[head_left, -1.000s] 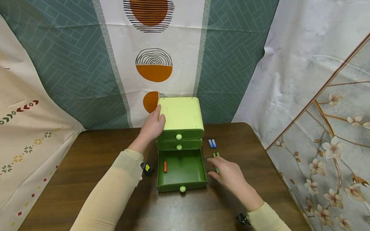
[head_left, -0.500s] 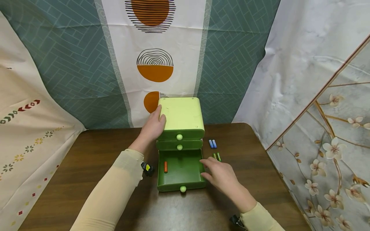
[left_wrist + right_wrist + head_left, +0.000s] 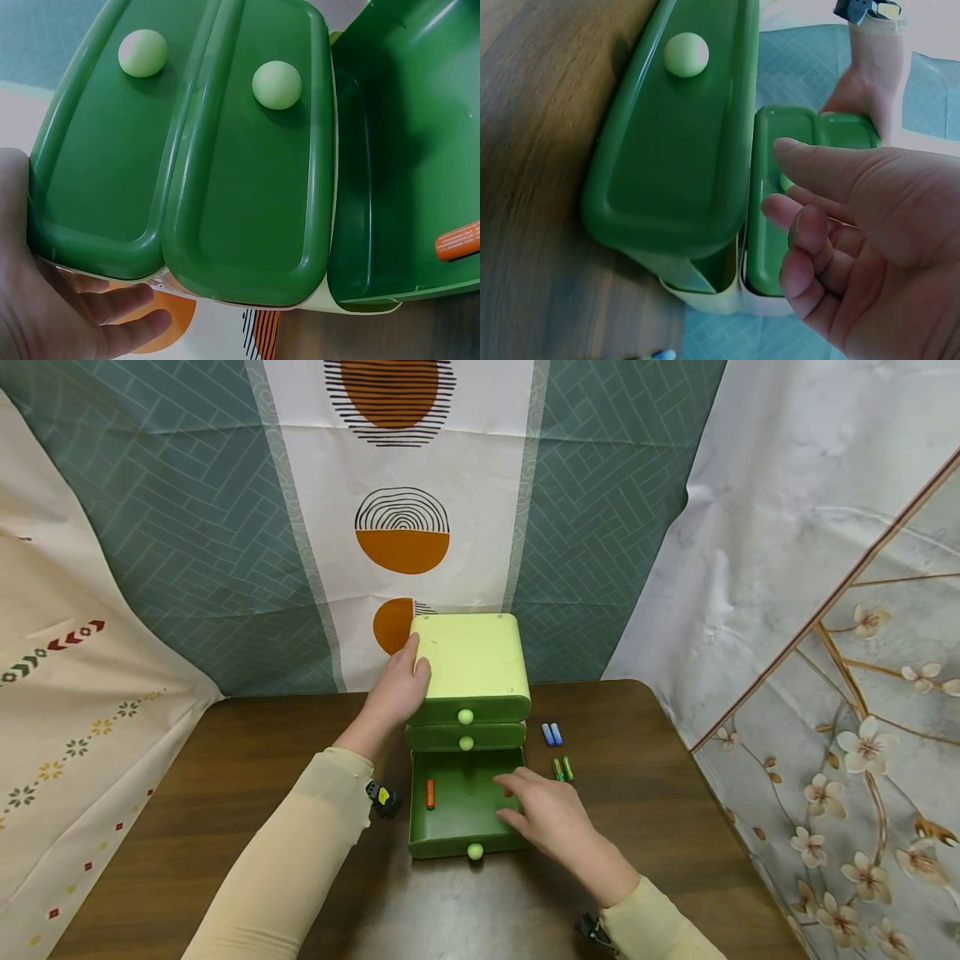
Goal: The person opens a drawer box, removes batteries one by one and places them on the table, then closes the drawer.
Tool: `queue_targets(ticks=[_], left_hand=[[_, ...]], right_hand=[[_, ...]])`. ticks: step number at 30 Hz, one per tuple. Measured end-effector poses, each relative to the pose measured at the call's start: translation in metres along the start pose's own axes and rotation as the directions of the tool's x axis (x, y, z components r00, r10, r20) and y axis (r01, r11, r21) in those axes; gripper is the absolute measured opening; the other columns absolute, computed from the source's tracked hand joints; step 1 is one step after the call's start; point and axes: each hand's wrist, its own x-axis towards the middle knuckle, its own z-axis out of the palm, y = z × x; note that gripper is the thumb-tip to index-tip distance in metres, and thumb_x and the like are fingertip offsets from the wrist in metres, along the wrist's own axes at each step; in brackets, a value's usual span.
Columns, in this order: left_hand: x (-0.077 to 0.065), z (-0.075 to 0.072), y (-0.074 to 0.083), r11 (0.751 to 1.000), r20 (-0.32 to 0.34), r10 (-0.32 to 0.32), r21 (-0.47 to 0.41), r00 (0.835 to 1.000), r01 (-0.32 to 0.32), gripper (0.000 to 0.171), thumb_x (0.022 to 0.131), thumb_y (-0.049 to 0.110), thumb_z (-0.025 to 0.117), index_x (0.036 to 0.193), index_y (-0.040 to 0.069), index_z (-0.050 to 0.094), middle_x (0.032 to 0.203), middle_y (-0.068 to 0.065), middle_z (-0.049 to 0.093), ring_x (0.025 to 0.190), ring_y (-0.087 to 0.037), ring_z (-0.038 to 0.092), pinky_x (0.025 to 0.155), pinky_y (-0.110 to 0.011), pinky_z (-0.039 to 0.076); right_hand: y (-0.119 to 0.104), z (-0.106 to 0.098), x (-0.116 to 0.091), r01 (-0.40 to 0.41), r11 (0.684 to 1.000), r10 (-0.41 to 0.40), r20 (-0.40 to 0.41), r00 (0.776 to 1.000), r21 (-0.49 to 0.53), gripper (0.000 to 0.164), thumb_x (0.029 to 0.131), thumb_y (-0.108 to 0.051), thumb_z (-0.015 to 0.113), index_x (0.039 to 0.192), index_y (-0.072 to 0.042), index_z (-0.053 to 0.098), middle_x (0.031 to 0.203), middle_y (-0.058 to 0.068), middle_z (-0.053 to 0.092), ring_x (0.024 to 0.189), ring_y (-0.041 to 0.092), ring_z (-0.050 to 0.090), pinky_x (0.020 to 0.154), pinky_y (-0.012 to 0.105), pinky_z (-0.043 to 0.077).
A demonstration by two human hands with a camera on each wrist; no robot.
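A small desktop drawer cabinet (image 3: 469,656) with a pale yellow-green shell and green drawers stands at the middle. Its bottom drawer (image 3: 480,827) is pulled out, with one orange battery (image 3: 430,794) lying in its left part. My left hand (image 3: 392,693) rests against the cabinet's upper left edge, thumb at the top, the other fingers spread along the side in the left wrist view. My right hand (image 3: 551,814) hovers over the drawer's right wall. Its thumb (image 3: 817,169) stands apart from the loosely bent fingers, and nothing shows between them.
To the right of the cabinet, two blue batteries (image 3: 552,735) lie side by side on the brown wooden table (image 3: 637,760). Two green batteries (image 3: 563,768) lie nearer, beside the drawer. Patterned cloths (image 3: 600,510) hang behind the table and along its sides.
My right hand has moved left from the table beside the green batteries to over the open drawer, uncovering the two green batteries. My left hand stays on the cabinet.
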Motion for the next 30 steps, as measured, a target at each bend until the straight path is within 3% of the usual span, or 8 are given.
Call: queue_targets(ticks=[6,30], left_hand=[[-0.001,-0.001,0.000,1.000,0.001,0.005,-0.004,1.000,-0.005,0.071,0.116,0.040,0.027,0.179,0.011,0.011,0.183,-0.015,0.018,0.167,-0.036,0.019,0.134,-0.055,0.018],[-0.003,-0.001,0.000,1.000,0.008,-0.015,-0.004,1.000,0.015,0.071,0.117,0.044,0.027,0.180,0.016,0.010,0.183,-0.014,0.018,0.167,-0.036,0.019,0.133,-0.057,0.020]], right_hand=[[-0.009,0.004,0.008,0.023,1.000,-0.023,0.013,1.000,0.008,0.044,0.092,-0.026,0.093,0.130,-0.011,0.078,0.102,-0.001,0.073,0.068,0.010,0.066,0.055,0.028,0.049],[-0.036,0.030,0.043,0.067,0.998,-0.068,0.101,0.993,0.007,0.047,0.095,-0.034,0.091,0.134,-0.011,0.078,0.103,-0.003,0.071,0.077,0.007,0.068,0.057,0.025,0.049]])
